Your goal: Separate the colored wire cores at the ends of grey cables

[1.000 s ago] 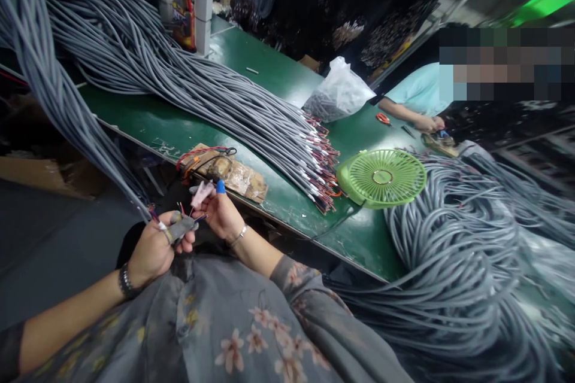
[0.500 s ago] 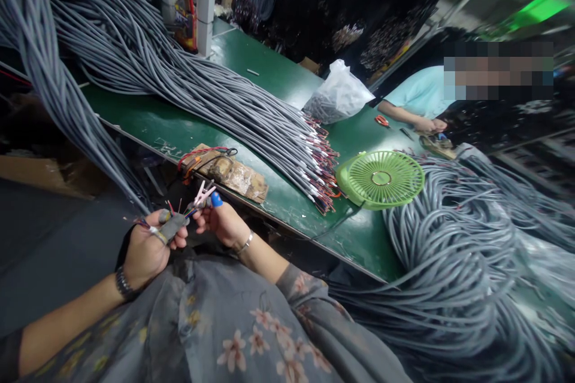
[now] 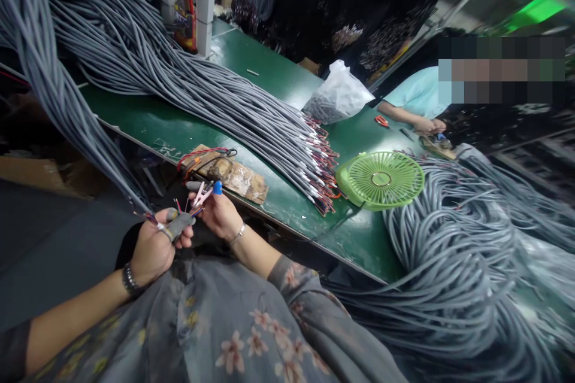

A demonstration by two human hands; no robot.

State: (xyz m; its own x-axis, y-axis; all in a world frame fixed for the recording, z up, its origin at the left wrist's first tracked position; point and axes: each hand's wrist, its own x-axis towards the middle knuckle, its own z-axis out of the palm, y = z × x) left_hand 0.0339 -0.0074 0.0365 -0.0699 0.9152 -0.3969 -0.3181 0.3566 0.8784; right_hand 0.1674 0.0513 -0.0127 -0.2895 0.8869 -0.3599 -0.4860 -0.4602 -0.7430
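Note:
My left hand point(image 3: 155, 248) is closed on the end of a grey cable point(image 3: 90, 131) that runs up to the upper left, pinching it with grey-covered fingertips. Thin coloured wires point(image 3: 182, 208) stick out of the cable end between my hands. My right hand point(image 3: 215, 210), with a blue cap on one fingertip, pinches a small pink tool point(image 3: 202, 194) at those wires. Both hands are over my lap, just in front of the near edge of the green table point(image 3: 274, 72).
A big bundle of grey cables point(image 3: 215, 102) lies across the table, stripped ends towards a green fan point(image 3: 381, 178). A taped brown block point(image 3: 229, 175) sits at the near edge. A plastic bag point(image 3: 339, 96) stands behind. Another person's hands point(image 3: 429, 125) work at the right. Cable coils point(image 3: 449, 263) fill the right.
My hands stayed together at the cable end, dipping a little and coming back up. The right hand's pink tool has shifted slightly against the wires.

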